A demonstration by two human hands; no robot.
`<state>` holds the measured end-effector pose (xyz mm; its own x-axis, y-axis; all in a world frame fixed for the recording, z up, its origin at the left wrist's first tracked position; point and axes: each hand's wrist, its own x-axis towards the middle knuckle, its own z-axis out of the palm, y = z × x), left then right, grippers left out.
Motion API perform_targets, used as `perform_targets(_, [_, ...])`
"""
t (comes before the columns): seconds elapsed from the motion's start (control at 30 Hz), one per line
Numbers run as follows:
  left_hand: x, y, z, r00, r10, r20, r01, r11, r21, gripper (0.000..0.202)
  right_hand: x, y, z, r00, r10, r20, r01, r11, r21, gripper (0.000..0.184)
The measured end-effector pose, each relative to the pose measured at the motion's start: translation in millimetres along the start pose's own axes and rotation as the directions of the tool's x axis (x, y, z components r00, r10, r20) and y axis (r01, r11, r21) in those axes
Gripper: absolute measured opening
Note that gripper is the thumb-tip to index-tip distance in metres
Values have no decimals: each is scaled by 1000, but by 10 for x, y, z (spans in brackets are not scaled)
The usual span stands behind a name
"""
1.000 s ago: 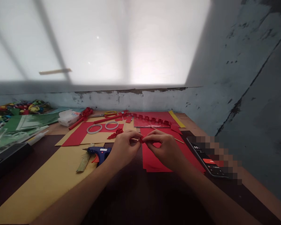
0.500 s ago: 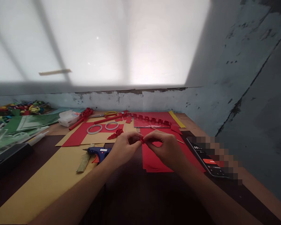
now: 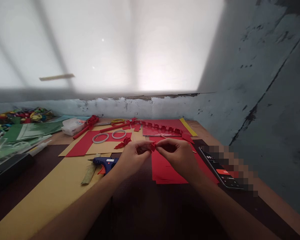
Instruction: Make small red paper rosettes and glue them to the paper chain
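Note:
Between my fingertips is a small folded piece of red paper (image 3: 153, 146). My left hand (image 3: 135, 155) pinches it from the left, thumb and forefinger closed. From the other side my right hand (image 3: 176, 155) pinches its edge with closed fingertips. Red paper sheets (image 3: 170, 171) lie under my right hand. Just left of my left hand rests a red folded paper flower (image 3: 124, 143). A blue glue gun (image 3: 106, 162) with an orange trigger sits beside my left wrist, its nozzle over a flat yellowish strip (image 3: 90, 175).
Two tape rings (image 3: 100, 138) lie on red and tan sheets. Scissors (image 3: 117, 122), a white box (image 3: 73, 126) and a row of red paper curls (image 3: 162, 127) are farther back. A phone (image 3: 221, 170) lies right. Green sheets (image 3: 37, 128) and a dark case (image 3: 11, 168) are left.
The red paper piece shows more between my fingertips now, turned so a flat face is visible. My right hand has shifted slightly right; my left hand stays nearly in place.

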<state>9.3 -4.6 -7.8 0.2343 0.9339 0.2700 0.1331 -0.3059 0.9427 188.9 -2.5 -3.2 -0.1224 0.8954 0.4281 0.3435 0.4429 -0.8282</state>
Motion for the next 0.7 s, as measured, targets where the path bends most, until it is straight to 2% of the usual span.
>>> perform_targets(0.2, [-22, 7, 21, 999, 24, -34, -24, 1000, 10, 28, 43, 2, -27, 992, 113, 59, -120, 983, 141, 8])
perform_targets(0.43, [-32, 25, 36, 993, 95, -69, -81, 979, 186, 22, 47, -13, -43, 963, 220, 153, -254, 934, 251, 10])
perform_targets(0.6, [-26, -37, 36, 982, 162, -97, -143, 973, 179, 24, 53, 32, -25, 937, 297, 184, -345, 867, 359, 12])
perform_targets(0.7, [-32, -42, 37, 983, 146, -107, -130, 981, 146, 24, 49, 42, -30, 931, 303, 203, -361, 845, 395, 13])
